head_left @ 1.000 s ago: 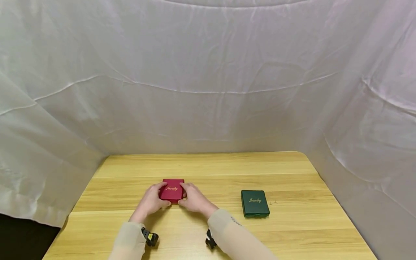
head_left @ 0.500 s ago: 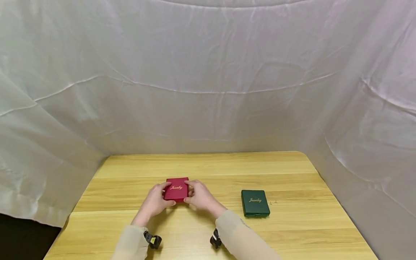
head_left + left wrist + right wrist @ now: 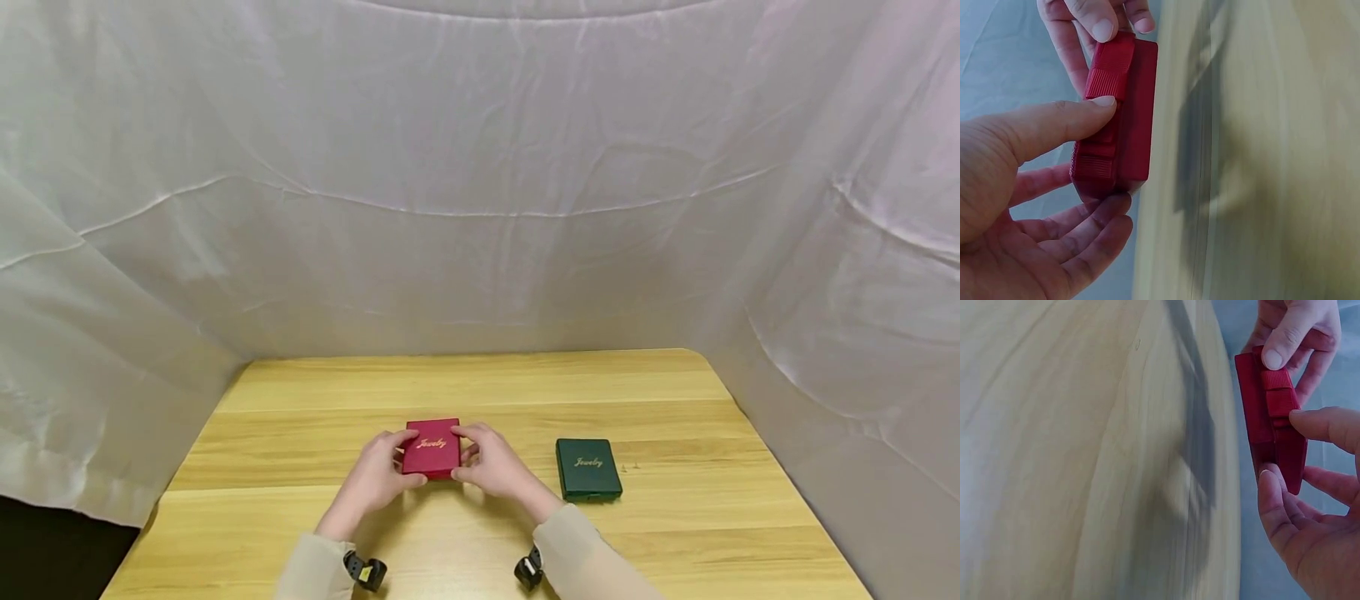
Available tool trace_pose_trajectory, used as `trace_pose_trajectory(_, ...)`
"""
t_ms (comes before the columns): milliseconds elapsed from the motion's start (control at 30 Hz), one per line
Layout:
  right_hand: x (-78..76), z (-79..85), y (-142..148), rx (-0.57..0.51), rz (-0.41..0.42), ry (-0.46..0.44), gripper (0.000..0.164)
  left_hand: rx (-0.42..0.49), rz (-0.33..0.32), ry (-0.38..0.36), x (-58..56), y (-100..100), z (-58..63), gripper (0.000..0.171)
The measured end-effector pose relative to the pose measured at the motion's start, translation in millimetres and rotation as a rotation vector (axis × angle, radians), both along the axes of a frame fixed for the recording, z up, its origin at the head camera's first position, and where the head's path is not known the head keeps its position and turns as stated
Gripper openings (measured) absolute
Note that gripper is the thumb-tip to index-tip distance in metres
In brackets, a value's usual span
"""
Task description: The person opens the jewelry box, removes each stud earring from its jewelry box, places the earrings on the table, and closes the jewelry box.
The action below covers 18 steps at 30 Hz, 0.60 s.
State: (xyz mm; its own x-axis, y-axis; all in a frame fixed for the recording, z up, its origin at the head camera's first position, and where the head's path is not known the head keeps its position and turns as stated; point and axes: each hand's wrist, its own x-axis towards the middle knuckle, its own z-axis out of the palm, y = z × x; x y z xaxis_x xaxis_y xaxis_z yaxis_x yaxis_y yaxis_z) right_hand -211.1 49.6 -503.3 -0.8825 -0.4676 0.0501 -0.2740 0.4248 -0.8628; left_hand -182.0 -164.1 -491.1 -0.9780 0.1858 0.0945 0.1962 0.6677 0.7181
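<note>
A red jewelry box with gold "Jewelry" lettering on its lid is held between both hands. My left hand grips its left side, thumb at the near edge and fingers round the side and underneath. From the right side my right hand grips it in the same way. In the left wrist view, the box shows a ribbed bow on its front, with the left thumb on it. The right wrist view shows the box raised off the table, its shadow falling on the wood.
To the right on the wooden table lies a green jewelry box with the same gold lettering. Pale cloth hangs behind and on both sides of the table. Two small dark marks are on the wood beside the green box.
Both hands have carried the red box to the right and, in the last half second, slightly nearer. The green box has stayed where it was.
</note>
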Motion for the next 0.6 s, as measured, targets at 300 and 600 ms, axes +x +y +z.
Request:
trace_pose_trajectory(300, 17.5, 1.1, 28.8, 0.002, 0.002, 0.007, 0.067, 0.025, -0.109, -0.007, 11.4, 15.2, -0.2, 0.066)
trace_pose_trajectory(600, 33.5, 0.9, 52.0, 0.032, 0.003, -0.01, 0.066, 0.027, -0.21, -0.031, 22.3, 29.3, -1.7, 0.067)
